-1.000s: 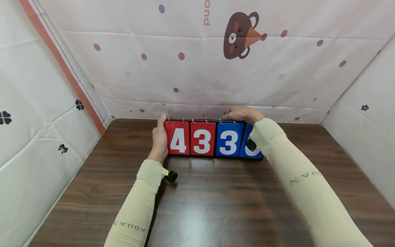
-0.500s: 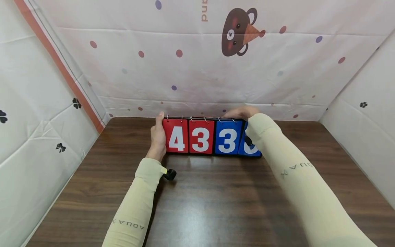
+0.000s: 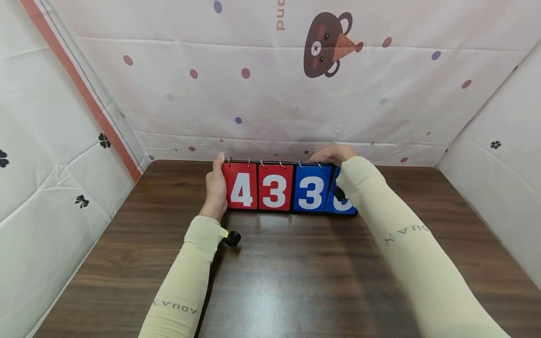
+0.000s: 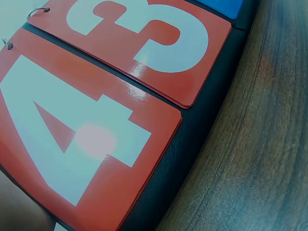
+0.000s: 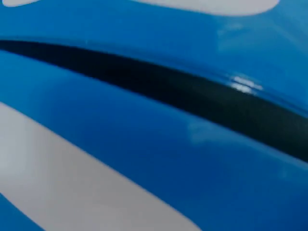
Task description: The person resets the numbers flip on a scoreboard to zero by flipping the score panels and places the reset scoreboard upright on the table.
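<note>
A tabletop flip scoreboard (image 3: 275, 209) stands upright near the back of the table. Its red cards (image 3: 242, 188) read 4 and 3. The first blue card (image 3: 313, 188) reads 3, and the far-right blue card (image 3: 336, 207) hangs slanted, its digit partly covered by my right sleeve. My left hand (image 3: 216, 190) grips the board's left end, thumb along the edge. Over the top edge at the blue side reaches my right hand (image 3: 334, 153); its fingers are hidden behind the board. Blue cards (image 5: 144, 110) fill the right wrist view.
The brown wooden table (image 3: 270, 272) runs up to a pale printed cloth wall (image 3: 190, 108) just behind the board. More cloth encloses both sides. Small black wrist cameras (image 3: 232, 238) show on both sleeves.
The head view has shifted slightly. My right hand moves a little to the right over the board's top edge since half a second ago. The left hand keeps its grip; the visible digits stay the same.
</note>
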`<state>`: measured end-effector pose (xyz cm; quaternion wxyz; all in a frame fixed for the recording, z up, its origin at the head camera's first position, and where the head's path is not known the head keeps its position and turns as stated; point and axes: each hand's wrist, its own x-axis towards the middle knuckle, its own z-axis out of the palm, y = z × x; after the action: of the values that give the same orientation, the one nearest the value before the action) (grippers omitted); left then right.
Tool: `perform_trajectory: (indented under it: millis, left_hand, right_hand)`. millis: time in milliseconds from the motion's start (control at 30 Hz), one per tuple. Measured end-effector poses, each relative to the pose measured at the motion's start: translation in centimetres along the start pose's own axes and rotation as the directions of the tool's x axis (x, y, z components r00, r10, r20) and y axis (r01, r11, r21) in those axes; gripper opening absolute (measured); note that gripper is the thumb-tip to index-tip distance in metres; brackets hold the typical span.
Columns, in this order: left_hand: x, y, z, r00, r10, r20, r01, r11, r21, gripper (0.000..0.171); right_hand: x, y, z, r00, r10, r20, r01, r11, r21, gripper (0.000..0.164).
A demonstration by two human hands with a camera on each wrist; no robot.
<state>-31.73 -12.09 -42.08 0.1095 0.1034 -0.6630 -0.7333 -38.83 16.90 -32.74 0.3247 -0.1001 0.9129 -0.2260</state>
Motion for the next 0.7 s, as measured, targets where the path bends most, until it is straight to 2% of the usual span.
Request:
perform_trajectory:
  millis: [133,300,533,700]
  left_hand:
    - [-0.05,0.09,-0.05,1.0,-0.007,0.003,0.007,1.0,0.001,0.061]
    - [-0.28,0.32,-0.05,1.0,-0.02,0.008,0.02,1.0,0.012,0.06]
    - [-0.38,0.44,-0.12,1.0,-0.025,0.015,0.025,1.0,0.008,0.058]
    - [-0.37,0.48,-0.14,1.0,-0.027,0.015,0.026,1.0,0.009,0.058]
  right_hand:
    - [-0.11,0.04,0.22,0.994,-0.053,-0.1,0.05,0.998,-0.032,0.045]
    - [-0.28,0.04,0.41,0.975,-0.048,-0.219,0.036,0.997,-0.061,0.038]
    - [-0.26,-0.03,0.64,0.959,0.027,-0.281,-0.017,0.999,0.038,0.038]
    - [-0.35,-0.11,0.66,0.954,0.045,-0.295,-0.03,0.998,0.055,0.039]
